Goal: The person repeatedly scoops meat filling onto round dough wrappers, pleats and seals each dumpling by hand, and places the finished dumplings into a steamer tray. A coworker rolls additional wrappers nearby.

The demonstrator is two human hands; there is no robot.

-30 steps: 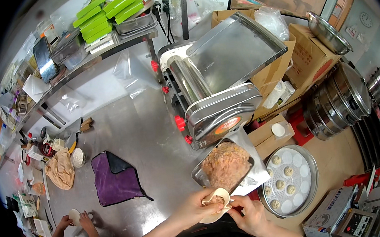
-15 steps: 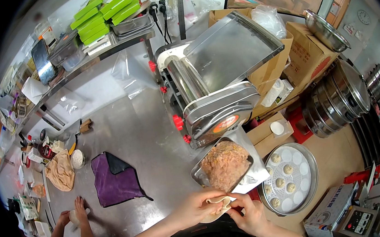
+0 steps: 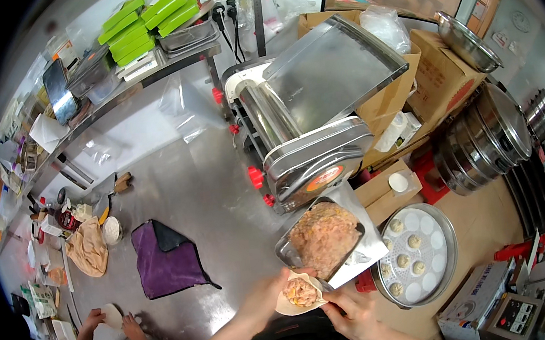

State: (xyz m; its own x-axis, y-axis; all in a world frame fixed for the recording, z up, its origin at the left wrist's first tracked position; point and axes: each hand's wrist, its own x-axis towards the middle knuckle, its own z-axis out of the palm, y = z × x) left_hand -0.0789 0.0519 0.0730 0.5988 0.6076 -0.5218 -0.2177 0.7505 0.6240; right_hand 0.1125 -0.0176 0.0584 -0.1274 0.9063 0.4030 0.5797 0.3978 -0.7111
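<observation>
Pale dough makes up the wrapper (image 3: 301, 298), a thin round disc with a heap of pinkish minced filling (image 3: 300, 290) sitting in its middle; the edges lie flat and unfolded, showing as a cream rim around the meat. It rests in the left hand (image 3: 274, 294), whose fingers are cupped loosely beneath it, palm up, so the hand is half open and carrying the disc from below. The right hand (image 3: 349, 307) sits just beside the wrapper on its right edge, fingers curled, with the fingertips touching or nearly touching the rim; whether it pinches the dough or holds a small tool cannot be told. Both hands are low in the view, close to the person's body, and the wrapper lies between them. Just above it stands a metal tray (image 3: 286, 253) filled with the same pinkish mince, tilted on the steel table (image 3: 202, 197). To the right, a round steamer tray (image 3: 450, 244) holds several finished dumplings set apart in rows. Behind the tray of mince stands a steel dough machine (image 3: 308, 126) with red knobs. A purple cloth (image 3: 165, 257) lies further left on the table, and at the far lower left another person's hands (image 3: 106, 320) press a small white disc of dough.
</observation>
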